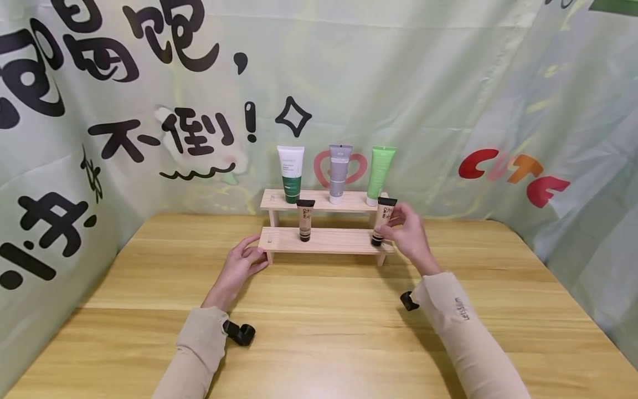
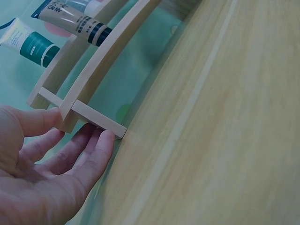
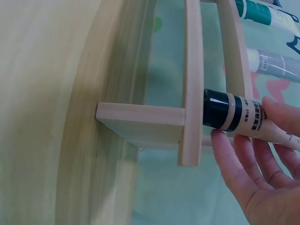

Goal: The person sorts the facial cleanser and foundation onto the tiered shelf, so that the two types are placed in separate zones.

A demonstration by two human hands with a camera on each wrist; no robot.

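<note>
A two-step wooden display rack [image 1: 329,244] stands on the table. My left hand [image 1: 238,262] holds its left end, with the thumb at the shelf end and the fingers by the leg [image 2: 99,119]. At the right end of the lower step, my right hand [image 1: 410,233] pinches a small beige tube with black cap [image 3: 248,115] between thumb and fingers. That tube is upright, slightly tilted, its cap down at the board. A matching beige tube [image 1: 305,220] stands left on the same step. On the upper step stand a white-and-green tube [image 1: 291,174], a grey-purple tube [image 1: 340,173] and a green tube [image 1: 381,174].
The wood-grain table [image 1: 324,332] extends in front of the rack and to both sides. A printed cloth backdrop [image 1: 399,83] hangs close behind the rack and along the sides. A small black camera [image 1: 240,332] is strapped to the left wrist, another [image 1: 409,301] to the right.
</note>
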